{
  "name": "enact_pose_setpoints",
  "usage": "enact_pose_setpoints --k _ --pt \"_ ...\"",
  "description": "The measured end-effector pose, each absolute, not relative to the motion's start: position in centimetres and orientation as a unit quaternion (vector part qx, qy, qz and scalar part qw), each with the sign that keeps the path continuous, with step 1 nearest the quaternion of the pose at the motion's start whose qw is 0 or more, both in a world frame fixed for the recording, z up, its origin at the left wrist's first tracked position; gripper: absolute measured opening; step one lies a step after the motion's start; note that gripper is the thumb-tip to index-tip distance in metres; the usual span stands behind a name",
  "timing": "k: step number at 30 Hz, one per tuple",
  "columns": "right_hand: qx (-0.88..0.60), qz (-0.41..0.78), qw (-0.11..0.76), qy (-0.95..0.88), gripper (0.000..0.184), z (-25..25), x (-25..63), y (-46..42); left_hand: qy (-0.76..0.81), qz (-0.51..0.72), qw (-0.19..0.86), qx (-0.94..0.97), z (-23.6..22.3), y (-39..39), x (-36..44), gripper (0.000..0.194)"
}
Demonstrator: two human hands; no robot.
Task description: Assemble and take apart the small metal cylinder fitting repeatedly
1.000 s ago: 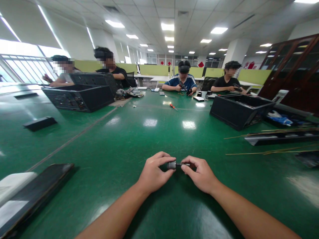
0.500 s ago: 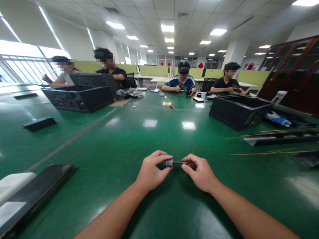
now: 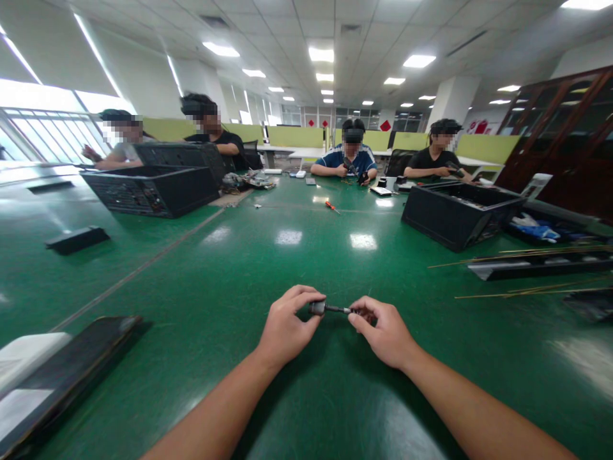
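Over the green table, my left hand (image 3: 288, 324) is closed, thumb and fingers gripping a short, thick dark cylinder (image 3: 317, 308). A thin metal rod (image 3: 338, 309) runs from the cylinder toward my right hand (image 3: 382, 329). The rod slopes slightly down to the right. At its far end the fingertips of my right hand are pinched together; a small dark piece shows there, partly hidden by the fingers. Whether cylinder, rod and end piece are one tool or separate parts, I cannot tell.
A flat dark panel (image 3: 71, 370) and a white object (image 3: 29, 354) lie at near left. Black computer cases (image 3: 191, 188) stand at far left and right. An orange screwdriver (image 3: 330, 206) rests ahead. Brass-coloured rods (image 3: 502, 295) lie at right. Several people sit across the table.
My left hand has shifted slightly left and up with the cylinder, so the rod now tilts and more of its bright end shows. The right hand has barely moved.
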State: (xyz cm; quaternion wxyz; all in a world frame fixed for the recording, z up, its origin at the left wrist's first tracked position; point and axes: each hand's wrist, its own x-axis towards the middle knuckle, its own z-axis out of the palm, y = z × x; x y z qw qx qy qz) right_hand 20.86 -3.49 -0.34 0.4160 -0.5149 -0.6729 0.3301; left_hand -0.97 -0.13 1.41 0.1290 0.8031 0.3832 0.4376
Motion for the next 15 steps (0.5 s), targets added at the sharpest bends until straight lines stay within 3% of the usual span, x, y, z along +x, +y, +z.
enact_pose_setpoints --k 15 --pt "-0.510 0.337 0.427 -0.666 0.018 -0.44 20.87 -3.43 0.450 0.425 0.145 0.772 1.88 -0.04 -1.00 0.024"
